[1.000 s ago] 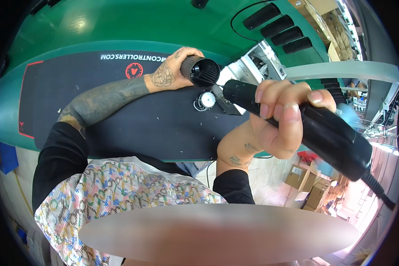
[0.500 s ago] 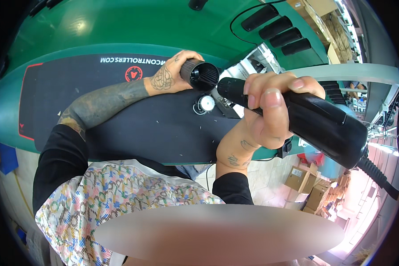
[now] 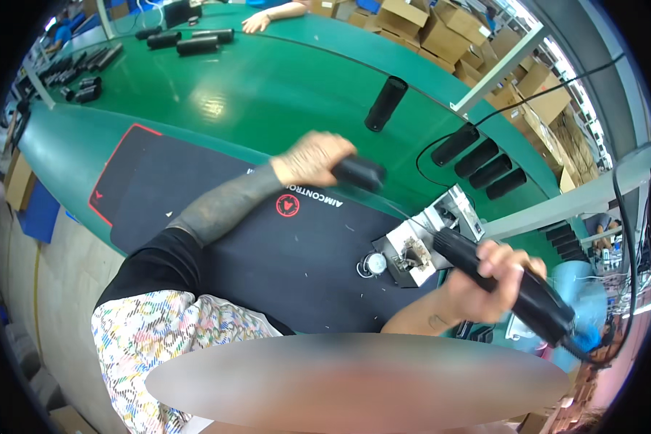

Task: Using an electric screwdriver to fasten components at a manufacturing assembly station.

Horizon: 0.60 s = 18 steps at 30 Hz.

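My left hand (image 3: 315, 160) is closed around one end of a black cylindrical housing (image 3: 359, 173), slightly smeared by motion, held above the far edge of the dark mat. In my right hand (image 3: 499, 278) is a black corded electric screwdriver (image 3: 461, 249). Its long thin bit points up and left toward the housing, apart from it. Below the screwdriver's head stands a white and metal boxlike device (image 3: 410, 253) with an open top. Beside that, on the mat, sits a small round white-topped object (image 3: 374, 264) with a wire loop.
The dark mat (image 3: 239, 239) carries small pale scraps. On the green bench (image 3: 282, 87), one black cylinder (image 3: 386, 103) stands apart from a row of several others (image 3: 477, 158). A co-worker's hand (image 3: 257, 22) rests at the far side. A grey frame bar (image 3: 535, 210) and cable are at right.
The view has shifted, showing more of the far bench. My left hand has carried the housing away from the screwdriver toward the bench's far side; the two are now well apart.
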Motion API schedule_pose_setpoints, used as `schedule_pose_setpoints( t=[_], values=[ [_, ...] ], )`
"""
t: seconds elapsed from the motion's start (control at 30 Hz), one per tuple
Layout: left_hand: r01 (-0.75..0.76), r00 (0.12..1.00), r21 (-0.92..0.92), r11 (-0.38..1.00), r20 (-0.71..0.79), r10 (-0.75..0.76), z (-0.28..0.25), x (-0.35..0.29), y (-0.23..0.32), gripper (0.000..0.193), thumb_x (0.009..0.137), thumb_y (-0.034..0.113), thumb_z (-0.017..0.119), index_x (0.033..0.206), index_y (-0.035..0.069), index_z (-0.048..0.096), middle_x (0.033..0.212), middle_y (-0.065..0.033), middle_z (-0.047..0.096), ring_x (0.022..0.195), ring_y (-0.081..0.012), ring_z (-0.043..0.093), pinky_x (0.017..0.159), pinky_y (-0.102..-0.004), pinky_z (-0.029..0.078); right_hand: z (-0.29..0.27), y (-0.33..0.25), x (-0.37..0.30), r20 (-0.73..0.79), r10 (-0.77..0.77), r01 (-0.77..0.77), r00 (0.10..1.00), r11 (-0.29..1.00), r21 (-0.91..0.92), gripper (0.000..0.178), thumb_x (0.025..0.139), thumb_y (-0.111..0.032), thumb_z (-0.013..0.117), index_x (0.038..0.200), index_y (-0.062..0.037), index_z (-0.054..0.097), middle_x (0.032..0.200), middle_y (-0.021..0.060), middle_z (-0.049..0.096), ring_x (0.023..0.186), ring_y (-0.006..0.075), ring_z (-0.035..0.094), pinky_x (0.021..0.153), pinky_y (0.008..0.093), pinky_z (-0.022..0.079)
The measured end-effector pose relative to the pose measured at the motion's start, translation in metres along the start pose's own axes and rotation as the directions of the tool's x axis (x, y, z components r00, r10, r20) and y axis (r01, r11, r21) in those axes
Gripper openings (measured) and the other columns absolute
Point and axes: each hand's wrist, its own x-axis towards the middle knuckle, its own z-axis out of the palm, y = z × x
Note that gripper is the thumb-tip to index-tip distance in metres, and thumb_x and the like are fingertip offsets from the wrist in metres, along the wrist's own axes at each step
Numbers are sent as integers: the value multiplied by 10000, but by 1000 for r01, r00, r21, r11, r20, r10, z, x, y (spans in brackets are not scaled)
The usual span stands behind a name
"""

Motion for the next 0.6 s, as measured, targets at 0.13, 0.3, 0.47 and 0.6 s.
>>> schedule_pose_setpoints(
  t=[0.13, 0.3, 0.47, 0.6],
  values=[
    [498, 819, 592, 634, -79, -569, -42, -27, -91, 321, 595, 193, 696, 895, 116, 610, 878, -99, 625, 857, -274, 616, 703, -435, 478, -21, -43, 12, 175, 25, -15, 984, 998, -56, 224, 834, -83, 494, 1052, -64, 449, 661, 3, 388, 540, 104, 399, 572, 279, 351],
    [370, 923, 522, 769, -109, -370, -50, -15, -85, 581, 694, 364, 681, 1162, 75, 494, 1064, -143, 559, 1006, -312, 544, 835, -432, 452, -16, -50, 18, 220, 99, -41, 970, 966, -254, 261, 818, -54, 490, 1076, -29, 454, 656, 25, 398, 523, 125, 384, 561, 307, 339],
    [32, 997, 161, 986, 68, -43, 8, 32, -38, 525, 765, 332, 631, 1189, 53, 497, 1201, -134, 519, 1105, -284, 507, 945, -358, 401, -17, -22, 16, 244, 249, -33, 937, 760, -649, 217, 723, 61, 527, 932, 32, 481, 640, 85, 506, 511, 164, 462, 587, 317, 430],
    [-56, 996, -95, 994, 57, 61, 62, 88, -11, 516, 771, 335, 630, 1175, 45, 493, 1162, -137, 530, 1033, -271, 548, 893, -356, 438, -18, -23, 15, 304, 270, -1, 913, 749, -662, 355, 749, 50, 504, 1084, -14, 404, 672, 84, 473, 497, 141, 436, 538, 304, 421]
  ],
)
